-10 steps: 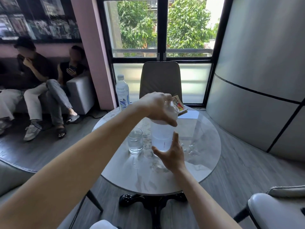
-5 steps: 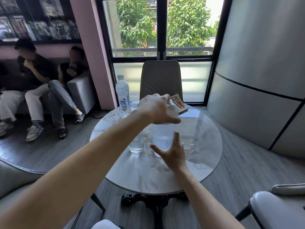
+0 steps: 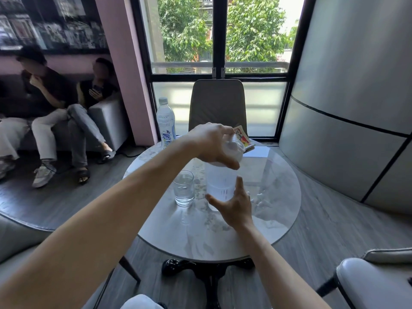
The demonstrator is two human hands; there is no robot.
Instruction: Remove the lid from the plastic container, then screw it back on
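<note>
A tall translucent plastic container [image 3: 220, 181] with water in its lower part stands upright on the round glass-topped table [image 3: 276, 197]. Its white lid [image 3: 233, 148] sits at the top, tilted a little, with my left hand [image 3: 211, 144] closed over it from above. My right hand [image 3: 234, 204] wraps the container's lower body, thumb on the left and fingers spread around the right side. Whether the lid is free of the rim I cannot tell, since my fingers hide the joint.
A drinking glass [image 3: 184, 188] stands just left of the container. A water bottle [image 3: 166, 122] and a colourful booklet [image 3: 244, 139] lie at the table's far side, before a chair [image 3: 217, 103]. Two people sit on a sofa at the left. A white chair [image 3: 374, 284] is at lower right.
My left hand has turned on the lid, which now shows tilted under the fingers. My right hand stays on the container. The camera has shifted slightly.
</note>
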